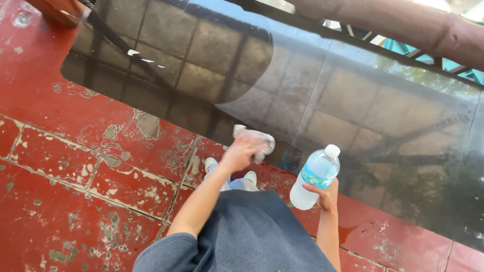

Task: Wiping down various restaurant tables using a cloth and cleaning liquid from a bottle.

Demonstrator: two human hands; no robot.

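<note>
My left hand [241, 151] presses a crumpled white cloth [259, 138] against the near edge of a dark glass tabletop [212, 65]. The hand looks slightly blurred. My right hand [325, 195] grips a clear plastic water bottle [315, 176] with a white cap and a blue-green label. The bottle is tilted, cap toward the glass, and held just in front of the table's edge. Below me I see my dark blue shirt and my white shoes [229, 171].
The floor [75, 166] is red tile with worn, peeling patches. A reddish-brown railing [403, 25] runs across the top right, and a floor drain [22, 18] sits at the top left. The glass reflects paving and tree branches.
</note>
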